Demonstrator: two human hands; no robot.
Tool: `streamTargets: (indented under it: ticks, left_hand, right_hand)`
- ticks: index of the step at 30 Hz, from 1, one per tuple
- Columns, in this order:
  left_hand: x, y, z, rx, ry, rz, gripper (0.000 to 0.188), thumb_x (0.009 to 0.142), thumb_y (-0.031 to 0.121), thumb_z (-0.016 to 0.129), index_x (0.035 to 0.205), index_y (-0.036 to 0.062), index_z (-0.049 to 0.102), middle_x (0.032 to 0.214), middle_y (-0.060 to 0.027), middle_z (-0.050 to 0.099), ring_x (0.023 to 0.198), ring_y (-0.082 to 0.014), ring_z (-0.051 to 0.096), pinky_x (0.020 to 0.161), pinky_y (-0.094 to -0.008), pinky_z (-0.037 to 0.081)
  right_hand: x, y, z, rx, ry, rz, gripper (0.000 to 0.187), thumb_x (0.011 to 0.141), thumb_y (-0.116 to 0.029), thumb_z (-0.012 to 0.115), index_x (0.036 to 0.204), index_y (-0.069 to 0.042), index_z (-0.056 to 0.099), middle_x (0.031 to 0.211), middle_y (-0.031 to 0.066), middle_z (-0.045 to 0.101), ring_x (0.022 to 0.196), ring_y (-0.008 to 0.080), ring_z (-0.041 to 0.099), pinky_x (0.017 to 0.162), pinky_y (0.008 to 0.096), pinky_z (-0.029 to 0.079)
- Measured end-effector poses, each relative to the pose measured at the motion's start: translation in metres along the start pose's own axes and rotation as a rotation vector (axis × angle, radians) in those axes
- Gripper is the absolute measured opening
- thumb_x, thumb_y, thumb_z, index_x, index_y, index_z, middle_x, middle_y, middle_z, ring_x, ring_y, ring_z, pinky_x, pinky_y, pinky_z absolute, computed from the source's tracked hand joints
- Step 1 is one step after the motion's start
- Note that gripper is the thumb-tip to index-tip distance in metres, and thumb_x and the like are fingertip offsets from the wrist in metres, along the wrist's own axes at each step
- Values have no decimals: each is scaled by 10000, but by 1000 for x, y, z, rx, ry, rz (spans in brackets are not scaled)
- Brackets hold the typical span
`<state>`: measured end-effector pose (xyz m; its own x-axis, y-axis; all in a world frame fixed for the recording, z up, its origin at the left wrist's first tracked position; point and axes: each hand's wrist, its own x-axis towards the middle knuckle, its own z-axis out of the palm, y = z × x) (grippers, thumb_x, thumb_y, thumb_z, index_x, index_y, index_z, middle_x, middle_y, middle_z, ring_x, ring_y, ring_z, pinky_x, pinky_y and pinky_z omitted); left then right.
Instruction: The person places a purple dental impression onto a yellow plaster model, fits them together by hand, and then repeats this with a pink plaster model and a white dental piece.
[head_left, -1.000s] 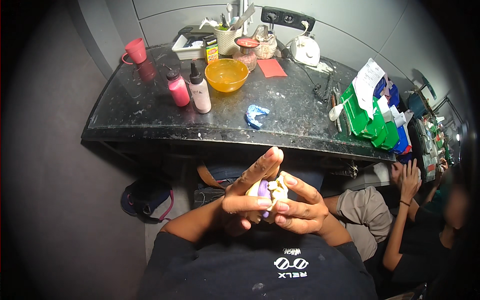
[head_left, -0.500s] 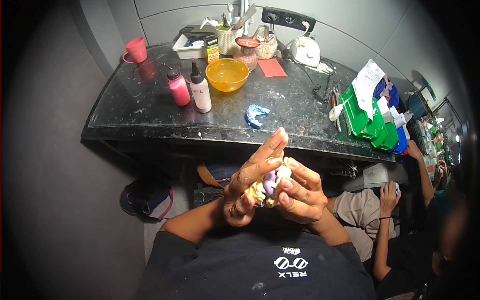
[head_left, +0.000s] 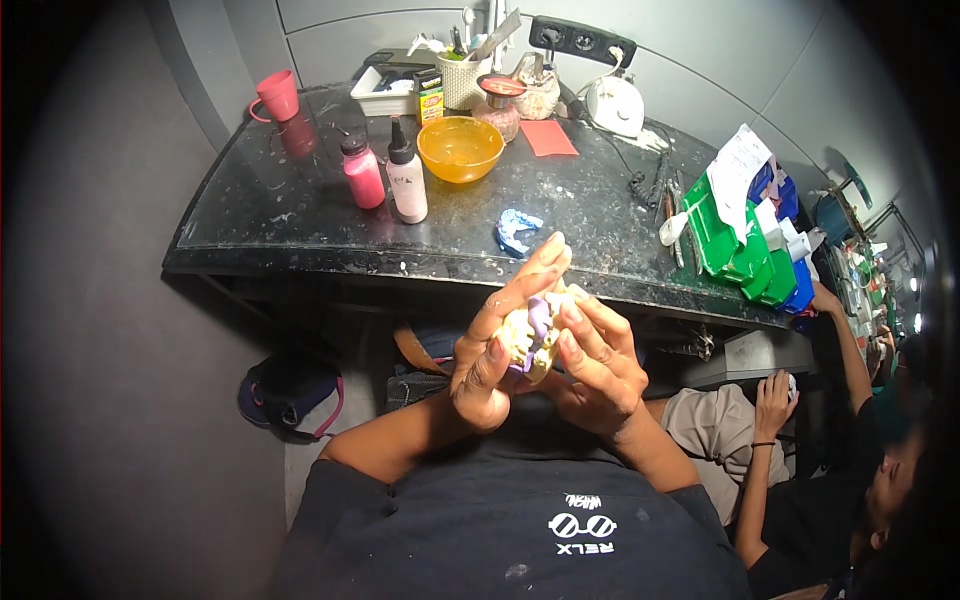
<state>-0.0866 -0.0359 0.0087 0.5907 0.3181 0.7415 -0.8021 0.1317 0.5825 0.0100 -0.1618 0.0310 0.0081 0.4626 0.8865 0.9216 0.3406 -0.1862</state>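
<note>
Between my two hands is a cream-yellow dental cast [head_left: 517, 332] with toothed edges and a strip of purple material [head_left: 541, 318] running along it. My left hand [head_left: 484, 370] grips its left side, thumb bent against it and fingers stretched up behind. From the other side, the fingers of my right hand [head_left: 606, 368] press on the cast. Palms and fingers hide part of it. A blue and white horseshoe-shaped dental piece [head_left: 508, 236] lies on the dark bench [head_left: 330, 235], just beyond my fingertips.
A pink bottle [head_left: 362, 178], a pale bottle with black nozzle [head_left: 408, 188] and an amber bowl [head_left: 460, 150] stand on the bench. Green bins [head_left: 735, 250] with papers are at right. A red mug [head_left: 277, 97] sits far left. Another person's hand [head_left: 774, 405] is at right.
The cast has turned and tilted in my hands, showing more of its toothed side and the purple strip. My right hand's fingers have shifted along it. The bench items stay put.
</note>
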Motion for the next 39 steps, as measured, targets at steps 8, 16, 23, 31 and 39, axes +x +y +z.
streamTargets:
  ticks: [8, 16, 23, 31, 39]
  left_hand:
    - [2, -1, 1, 195, 41, 30, 952, 866, 417, 782, 1551, -39, 303, 1631, -350, 239, 1542, -454, 237, 1255, -547, 180]
    - [3, 3, 11, 32, 223, -146, 1128, 899, 701, 612, 1592, -62, 152, 1685, -274, 133, 1587, -355, 118, 1276, -481, 117]
    - [-3, 8, 24, -8, 126, -248, 1253, 793, 960, 242, 1596, 158, -289, 1715, -127, -199, 1598, -287, -70, 1273, -506, 54]
    - [-5, -4, 21, -58, 38, -209, 1194, 817, 946, 180, 1550, 180, -369, 1693, -143, -274, 1590, -307, -122, 1267, -510, 21]
    - [-4, -3, -9, 554, -217, -91, 1015, 1033, 567, 494, 1625, -14, -91, 1706, -282, 23, 1573, -362, 176, 1257, -450, 163]
  right_hand:
    - [3, 1, 3, 10, 8, 33, 477, 792, -49, 845, 1239, 2, 685, 1313, 228, 681, 1238, 436, 636, 1044, 463, 532]
    - [5, 0, 0, 106, -152, 216, 650, 802, -89, 848, 1377, 70, 588, 1439, 320, 551, 1371, 465, 523, 1108, 479, 472]
    - [9, 10, -1, 265, -130, 220, 945, 715, -321, 914, 1450, 103, 498, 1467, 374, 491, 1394, 444, 500, 1121, 434, 442]
    - [11, 11, -12, 302, -52, 262, 846, 686, -223, 959, 1382, 78, 585, 1401, 351, 569, 1336, 421, 570, 1090, 444, 479]
    - [2, 21, -25, 239, -16, 241, 750, 683, -89, 930, 1340, 96, 617, 1339, 342, 622, 1256, 390, 645, 1045, 418, 518]
